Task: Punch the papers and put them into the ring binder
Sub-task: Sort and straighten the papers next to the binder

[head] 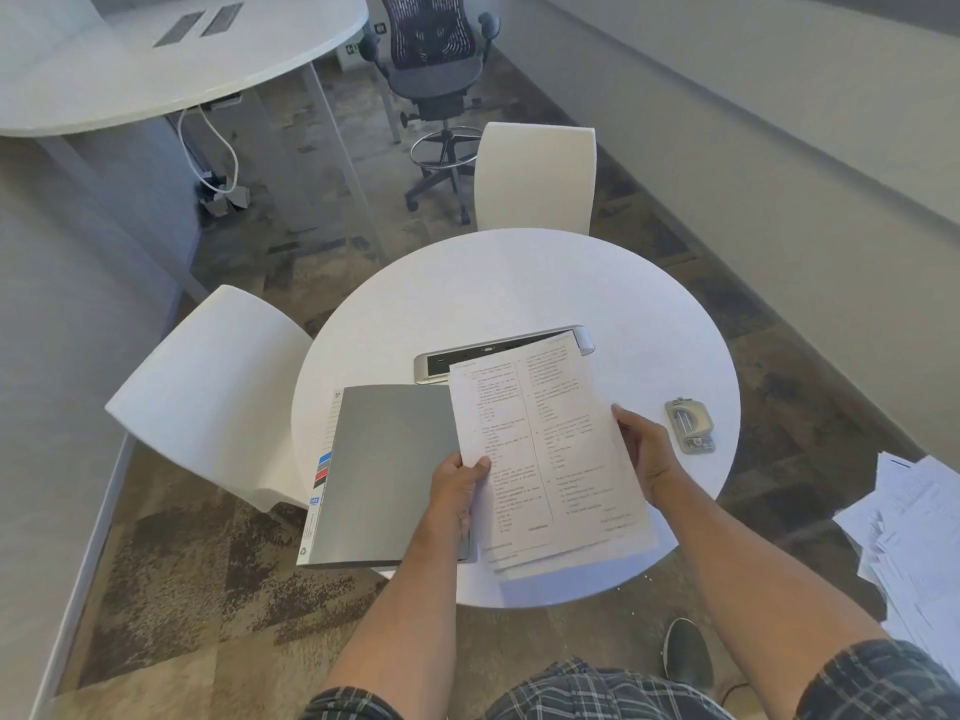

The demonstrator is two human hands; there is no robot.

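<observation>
Round and white, the tabletop (519, 283) carries a closed grey ring binder (384, 470) at its left and a hole punch (690, 426) at its right. I see my left hand (457, 493) pinching the printed papers (545, 449) at their left edge, thumb on top, while my right hand (647, 452) grips the right edge. They hang tilted above the tabletop, overlapping the binder's right side and a power strip (467, 358).
</observation>
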